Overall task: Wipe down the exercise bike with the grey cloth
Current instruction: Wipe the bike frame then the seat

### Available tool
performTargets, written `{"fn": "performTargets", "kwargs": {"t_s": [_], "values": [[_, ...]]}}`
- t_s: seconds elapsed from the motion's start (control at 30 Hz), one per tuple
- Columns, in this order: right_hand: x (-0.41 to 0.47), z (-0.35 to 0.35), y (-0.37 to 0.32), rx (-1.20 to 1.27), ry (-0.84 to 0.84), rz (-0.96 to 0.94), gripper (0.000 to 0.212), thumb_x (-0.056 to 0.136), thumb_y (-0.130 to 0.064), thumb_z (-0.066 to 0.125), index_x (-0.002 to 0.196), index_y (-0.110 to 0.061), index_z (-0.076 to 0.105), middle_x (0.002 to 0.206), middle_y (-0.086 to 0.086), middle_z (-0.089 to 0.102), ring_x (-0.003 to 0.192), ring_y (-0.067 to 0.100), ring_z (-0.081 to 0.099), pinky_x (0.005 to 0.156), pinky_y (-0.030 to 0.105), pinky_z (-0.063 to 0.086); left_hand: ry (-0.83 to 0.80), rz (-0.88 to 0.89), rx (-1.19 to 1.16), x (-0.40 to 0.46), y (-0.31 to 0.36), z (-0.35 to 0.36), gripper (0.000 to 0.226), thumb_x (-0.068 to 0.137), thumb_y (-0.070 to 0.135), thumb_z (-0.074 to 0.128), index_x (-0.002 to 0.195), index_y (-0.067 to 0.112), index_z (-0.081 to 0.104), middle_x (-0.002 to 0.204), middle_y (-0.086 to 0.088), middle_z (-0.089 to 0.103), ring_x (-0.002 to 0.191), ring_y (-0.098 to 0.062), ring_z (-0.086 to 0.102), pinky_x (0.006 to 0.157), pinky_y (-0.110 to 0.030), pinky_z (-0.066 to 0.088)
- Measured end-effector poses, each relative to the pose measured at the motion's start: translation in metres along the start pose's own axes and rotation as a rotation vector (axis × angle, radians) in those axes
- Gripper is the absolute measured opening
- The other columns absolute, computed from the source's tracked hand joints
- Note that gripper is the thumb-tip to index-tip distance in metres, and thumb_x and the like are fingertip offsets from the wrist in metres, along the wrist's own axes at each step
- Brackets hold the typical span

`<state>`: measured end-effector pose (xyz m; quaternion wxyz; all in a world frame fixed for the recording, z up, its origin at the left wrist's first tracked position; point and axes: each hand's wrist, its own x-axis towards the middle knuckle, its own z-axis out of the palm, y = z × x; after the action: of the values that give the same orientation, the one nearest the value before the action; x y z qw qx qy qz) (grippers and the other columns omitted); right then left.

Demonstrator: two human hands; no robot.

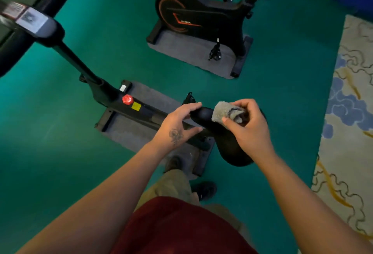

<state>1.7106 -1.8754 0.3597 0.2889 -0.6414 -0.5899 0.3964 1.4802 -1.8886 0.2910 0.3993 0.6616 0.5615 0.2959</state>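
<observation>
The exercise bike (pixel 113 96) stands on a flat grey mat (pixel 129 134) on the green floor (pixel 60 153), its frame hard, dark and matte. Its saddle (pixel 228 145), a smooth black teardrop, narrows to a rounded nose. The left hand (pixel 177 124) cups that nose with loosely curved fingers, steadying it. The right hand (pixel 250 126) pinches the bunched, nubby grey cloth (pixel 226 112) atop the saddle. Wiping likely goes best with the cloth flattened, stroking from nose to rear.

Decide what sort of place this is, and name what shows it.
Probably a gym or fitness room: two exercise bikes, the nearer and the farther, each stand on a grey mat over green flooring.
</observation>
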Motion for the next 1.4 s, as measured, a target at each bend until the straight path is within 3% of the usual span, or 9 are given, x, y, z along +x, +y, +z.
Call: {"fn": "performTargets", "kwargs": {"t_s": [0.07,0.3,0.43,0.6,0.73,0.8,0.93,1.27,1.4], "values": [[0.009,0.005,-0.001,-0.069,-0.036,-0.062,0.04,0.087,-0.022,0.082,0.109,-0.039,0.054,0.116,-0.014,0.066,0.109,0.008,0.064,0.096,0.03,0.049,-0.002,-0.006,0.016,0.006,-0.005,-0.002,0.07,0.087,0.018,0.09,0.15,0.015,0.06,0.148,0.0,0.063,0.131,-0.005,0.057,0.107,-0.004,0.037],[0.029,0.012,-0.009,-0.271,0.01,-0.322,0.04,0.083,0.002,0.076,0.114,-0.016,0.057,0.134,0.0,0.056,0.129,0.017,0.054,0.11,0.032,0.044,-0.122,0.034,-0.033,0.033,-0.017,-0.009,0.068,0.081,0.027,0.095,0.143,0.018,0.067,0.137,0.002,0.069,0.125,-0.005,0.062,0.105,-0.005,0.038],[0.028,0.014,-0.008,-0.324,-0.216,-0.246,0.035,0.086,-0.016,0.08,0.11,-0.029,0.057,0.144,-0.013,0.051,0.139,0.01,0.048,0.111,0.038,0.043,-0.162,0.006,-0.137,0.041,-0.027,-0.011,0.066,0.075,0.025,0.099,0.135,0.018,0.072,0.126,0.006,0.073,0.117,0.0,0.065,0.102,-0.006,0.043],[0.016,0.016,-0.005,-0.273,-0.204,-0.156,0.02,0.094,-0.036,0.074,0.109,-0.035,0.061,0.139,-0.024,0.049,0.13,-0.001,0.051,0.101,0.034,0.046,-0.2,-0.011,-0.194,0.046,-0.033,-0.013,0.068,0.072,0.029,0.1,0.133,0.023,0.073,0.126,0.01,0.074,0.118,-0.001,0.068,0.106,-0.021,0.052],[0.02,0.016,-0.008,-0.372,-0.215,-0.144,0.043,0.089,-0.036,0.08,0.125,-0.041,0.057,0.133,-0.026,0.047,0.12,-0.001,0.053,0.091,0.03,0.047,-0.229,-0.039,-0.227,0.049,-0.034,-0.013,0.067,0.07,0.027,0.101,0.131,0.025,0.074,0.123,0.013,0.075,0.114,0.002,0.07,0.105,-0.022,0.054],[0.024,0.018,-0.011,-0.355,-0.222,-0.143,0.047,0.089,-0.038,0.081,0.13,-0.042,0.059,0.131,-0.024,0.049,0.121,-0.001,0.053,0.094,0.028,0.047,-0.233,-0.058,-0.249,0.049,-0.035,-0.012,0.065,0.069,0.024,0.101,0.128,0.027,0.073,0.119,0.016,0.075,0.11,0.006,0.069,0.101,-0.017,0.053],[0.028,0.026,-0.008,-0.263,-0.213,-0.165,0.031,0.093,-0.046,0.076,0.12,-0.034,0.07,0.129,-0.018,0.054,0.127,0.006,0.055,0.103,0.03,0.047,-0.23,-0.076,-0.299,0.049,-0.037,-0.01,0.064,0.069,0.018,0.101,0.125,0.027,0.071,0.117,0.015,0.075,0.105,0.009,0.069,0.097,-0.013,0.052],[0.025,0.016,0.007,-0.424,-0.146,-0.197,0.032,0.083,-0.028,0.087,0.111,-0.029,0.071,0.124,-0.015,0.059,0.121,0.011,0.058,0.104,0.034,0.048,-0.233,-0.059,-0.291,0.051,-0.039,-0.01,0.066,0.069,0.023,0.102,0.128,0.022,0.075,0.121,0.011,0.076,0.111,0.004,0.07,0.102,-0.016,0.053],[0.021,0.019,0.002,-0.426,-0.099,-0.201,0.03,0.085,-0.024,0.086,0.112,-0.027,0.074,0.125,-0.015,0.063,0.118,0.007,0.061,0.103,0.019,0.045,-0.246,-0.074,-0.303,0.052,-0.04,-0.011,0.066,0.068,0.022,0.102,0.128,0.02,0.075,0.121,0.011,0.077,0.111,0.005,0.071,0.102,-0.015,0.052]]}}
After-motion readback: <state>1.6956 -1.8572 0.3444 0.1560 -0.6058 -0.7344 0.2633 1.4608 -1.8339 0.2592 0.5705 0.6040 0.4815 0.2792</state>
